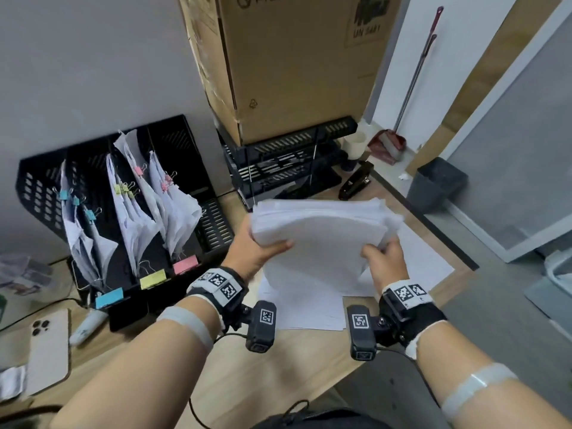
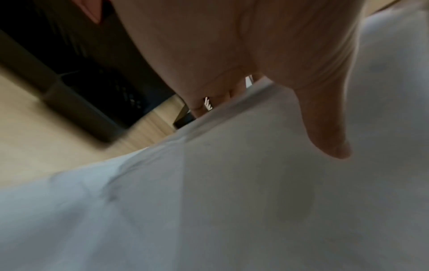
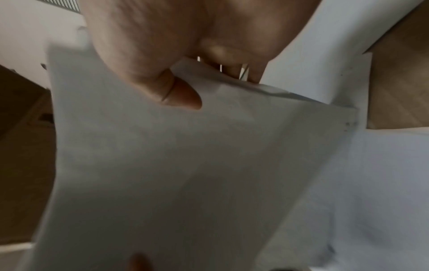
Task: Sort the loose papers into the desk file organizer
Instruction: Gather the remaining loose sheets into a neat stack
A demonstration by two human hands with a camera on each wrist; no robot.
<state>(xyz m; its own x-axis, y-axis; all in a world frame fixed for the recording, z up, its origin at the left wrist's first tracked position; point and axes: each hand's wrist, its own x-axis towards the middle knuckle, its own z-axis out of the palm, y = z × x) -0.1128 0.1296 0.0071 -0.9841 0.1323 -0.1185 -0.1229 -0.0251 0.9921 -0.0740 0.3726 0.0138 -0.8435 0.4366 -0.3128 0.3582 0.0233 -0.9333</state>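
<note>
A thick stack of white papers (image 1: 322,230) is held up above the desk between both hands. My left hand (image 1: 263,249) grips its left edge, thumb on top, fingers underneath (image 2: 325,117). My right hand (image 1: 387,258) pinches the near right corner, thumb on the top sheet (image 3: 183,95). The stack (image 2: 232,201) fills both wrist views (image 3: 162,165). The black desk file organizer (image 1: 37,193) stands at the left against the wall, its slots marked by blue, yellow and pink labels and holding clipped paper bundles (image 1: 136,212).
More loose sheets (image 1: 309,308) lie on the wooden desk under the stack. A black letter tray (image 1: 288,168) carries a big cardboard box (image 1: 294,66). A stapler (image 1: 356,181), a phone (image 1: 46,351) and a cable lie nearby. The desk's right edge drops to the floor beside a grey bin (image 1: 433,184).
</note>
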